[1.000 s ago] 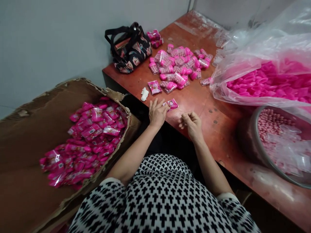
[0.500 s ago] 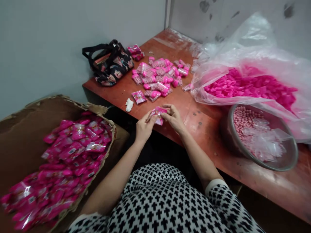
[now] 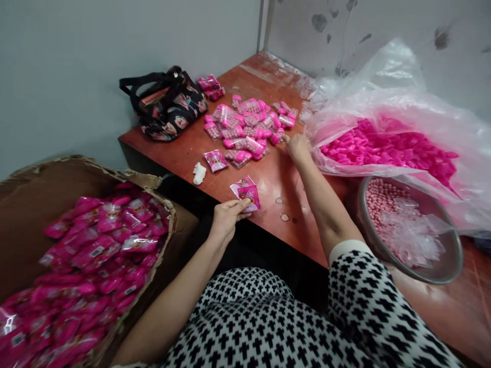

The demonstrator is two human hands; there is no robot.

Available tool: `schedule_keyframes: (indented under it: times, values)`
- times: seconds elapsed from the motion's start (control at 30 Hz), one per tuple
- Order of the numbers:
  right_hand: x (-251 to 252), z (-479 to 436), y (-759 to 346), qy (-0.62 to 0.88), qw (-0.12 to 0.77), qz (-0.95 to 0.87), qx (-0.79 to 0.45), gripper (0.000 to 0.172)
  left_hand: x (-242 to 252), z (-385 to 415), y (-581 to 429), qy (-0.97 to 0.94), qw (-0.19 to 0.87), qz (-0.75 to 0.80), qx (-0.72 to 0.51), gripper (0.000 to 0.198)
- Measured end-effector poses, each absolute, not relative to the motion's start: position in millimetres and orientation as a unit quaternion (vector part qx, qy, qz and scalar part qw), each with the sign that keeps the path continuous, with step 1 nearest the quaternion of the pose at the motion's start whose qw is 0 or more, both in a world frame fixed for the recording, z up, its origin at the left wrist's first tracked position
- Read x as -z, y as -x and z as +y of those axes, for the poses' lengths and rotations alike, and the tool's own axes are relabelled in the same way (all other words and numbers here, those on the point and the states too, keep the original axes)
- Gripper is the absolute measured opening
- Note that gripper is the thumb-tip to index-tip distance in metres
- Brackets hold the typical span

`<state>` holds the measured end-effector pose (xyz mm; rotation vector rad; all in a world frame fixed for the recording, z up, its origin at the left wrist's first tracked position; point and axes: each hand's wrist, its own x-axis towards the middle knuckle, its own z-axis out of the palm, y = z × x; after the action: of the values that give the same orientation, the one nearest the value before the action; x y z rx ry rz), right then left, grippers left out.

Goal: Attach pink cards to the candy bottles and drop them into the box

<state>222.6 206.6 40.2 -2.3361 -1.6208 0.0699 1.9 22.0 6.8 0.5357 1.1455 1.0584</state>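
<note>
My left hand [image 3: 226, 221] is closed on a pink printed packet [image 3: 247, 195], pinched between thumb and fingers just above the table's front edge. The packet looks flat, with a second layer or packet fanned out behind it. My right hand [image 3: 298, 146] is at the right edge of a heap of small clear bottles [image 3: 245, 122] with pink caps and pale pink beads inside. Its fingers are curled; what they hold, if anything, is hidden. Another pink packet [image 3: 215, 160] lies before the heap, beside a crumpled white scrap [image 3: 199, 174].
A cardboard box [image 3: 23, 204] of filled pink packets [image 3: 103, 250] stands at the left. A floral handbag [image 3: 174, 110] sits at the table's left edge. At the right are a plastic bag of pink caps [image 3: 387, 148] and a metal bowl [image 3: 454, 255] with beads and clear pouches.
My right hand has let go of the packet and moved up and right to the bottle heap. The left hand keeps the packet, now lower. The view has shifted slightly.
</note>
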Motion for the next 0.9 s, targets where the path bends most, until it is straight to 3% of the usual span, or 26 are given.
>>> schedule_keyframes:
  times: [0.2, 0.37, 0.43, 0.53, 0.6, 0.7, 0.9]
  values:
    - [-33.9, 211.7, -238.3, 0.807, 0.073, -0.586, -0.027, 0.037, -10.8, 24.5, 1.9, -0.166, 0.697, 0.497, -0.49, 0.026]
    - [-42.0, 167.3, -246.5, 0.795, 0.08, -0.598, -0.063, 0.039, -8.9, 24.7, 1.2, -0.111, 0.697, 0.473, -0.527, 0.029]
    - [-40.2, 133.2, -240.8, 0.781, 0.122, -0.604, -0.099, 0.038, -9.8, 25.0, 0.3, -0.084, 0.7, 0.459, -0.54, 0.027]
    - [-30.7, 74.3, -221.3, 0.71, 0.333, -0.529, -0.325, 0.037, -13.2, 24.9, -3.1, -0.058, 0.701, 0.452, -0.548, 0.023]
    - [-23.7, 39.1, -205.2, 0.648, 0.402, -0.466, -0.448, 0.035, -15.5, 24.3, -7.4, -0.046, 0.699, 0.448, -0.555, 0.021]
    - [-18.8, 1.9, -183.4, 0.584, 0.445, -0.42, -0.534, 0.034, -17.1, 22.6, -15.8, -0.025, 0.691, 0.443, -0.571, 0.018]
    - [-20.0, -32.0, -155.3, 0.53, 0.462, -0.41, -0.581, 0.033, -13.5, 16.8, -27.2, 0.017, 0.695, 0.415, -0.586, 0.02]
